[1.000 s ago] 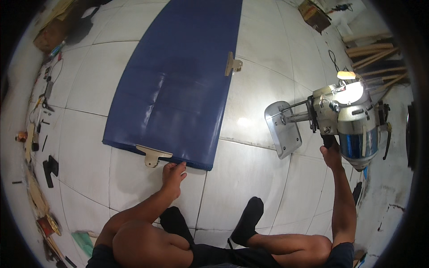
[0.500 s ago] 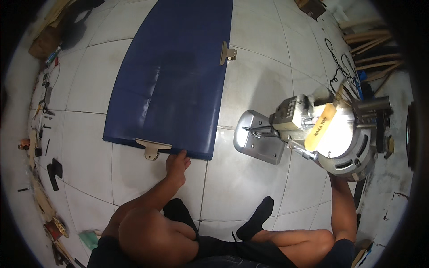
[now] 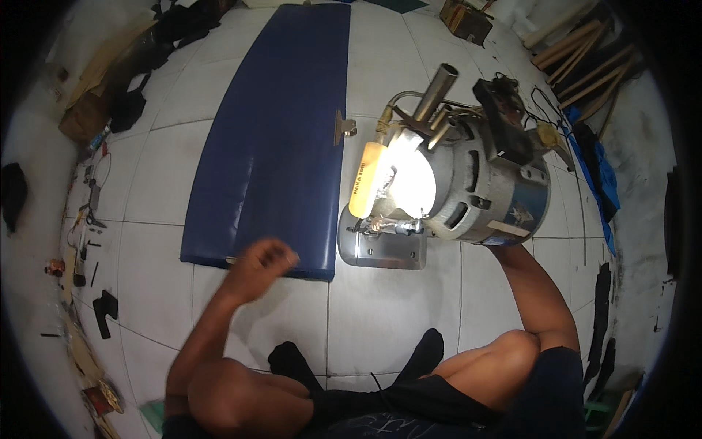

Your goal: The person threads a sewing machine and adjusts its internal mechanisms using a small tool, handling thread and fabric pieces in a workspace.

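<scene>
A stack of dark blue sheet material point(image 3: 270, 146) lies on the tiled floor, narrowing toward its far end. A metal clip point(image 3: 341, 130) grips its right edge; another clip at the near edge is mostly covered by my left hand point(image 3: 256, 272). That hand is raised by the near edge, fingers loosely bent and apart, somewhat blurred. Close to the stack's right edge is an electric cloth cutting machine point(image 3: 479, 183) with a lit lamp and a flat metal base plate point(image 3: 384, 252). My right forearm point(image 3: 537, 300) reaches behind its motor, which hides the hand; the machine moves with that arm.
Loose wooden strips point(image 3: 578, 58) lean at the far right, near a black cord and a blue sheet point(image 3: 596, 175). A box point(image 3: 466, 22) stands at the back. Along the left wall lie small tools, a black bracket-like piece point(image 3: 104, 313) and dark cloth point(image 3: 130, 102).
The cutting machine has moved left with my right arm, close to the blue stack, and turned. My left hand has left the near edge and shifted left over the clip. The view has shifted.
</scene>
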The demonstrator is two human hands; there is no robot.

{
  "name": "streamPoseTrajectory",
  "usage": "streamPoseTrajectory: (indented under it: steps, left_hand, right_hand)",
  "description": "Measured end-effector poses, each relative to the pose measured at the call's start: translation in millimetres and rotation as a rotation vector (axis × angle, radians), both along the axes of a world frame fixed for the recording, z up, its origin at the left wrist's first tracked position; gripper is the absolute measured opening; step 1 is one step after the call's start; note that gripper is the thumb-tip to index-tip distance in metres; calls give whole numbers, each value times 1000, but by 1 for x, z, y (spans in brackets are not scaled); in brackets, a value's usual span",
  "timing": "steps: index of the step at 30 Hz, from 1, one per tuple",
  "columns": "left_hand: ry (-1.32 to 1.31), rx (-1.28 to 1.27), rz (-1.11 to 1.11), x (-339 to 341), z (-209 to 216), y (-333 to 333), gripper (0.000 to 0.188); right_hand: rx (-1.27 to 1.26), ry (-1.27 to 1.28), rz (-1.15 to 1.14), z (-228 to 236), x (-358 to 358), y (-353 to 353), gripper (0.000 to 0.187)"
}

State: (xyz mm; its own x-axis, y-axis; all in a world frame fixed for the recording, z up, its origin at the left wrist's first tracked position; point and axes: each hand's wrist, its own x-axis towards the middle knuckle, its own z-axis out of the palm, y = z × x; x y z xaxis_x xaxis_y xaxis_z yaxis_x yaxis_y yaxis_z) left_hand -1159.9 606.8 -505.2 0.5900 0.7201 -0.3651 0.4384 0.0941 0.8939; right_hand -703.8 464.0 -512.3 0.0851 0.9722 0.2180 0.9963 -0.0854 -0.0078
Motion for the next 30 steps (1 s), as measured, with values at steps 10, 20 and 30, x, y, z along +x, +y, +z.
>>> streamPoseTrajectory:
  steps: [10, 20, 30]
  left_hand:
    - [237, 911, -241, 101, 175, -5, 33]
    - [90, 932, -30, 110, 152, -6, 29]
    - [-2, 775, -17, 109, 152, 1, 26]
  right_hand:
    - [75, 30, 54, 0, -9, 13, 33]
    - [100, 35, 66, -2, -10, 13, 33]
    - [105, 31, 47, 0, -15, 17, 34]
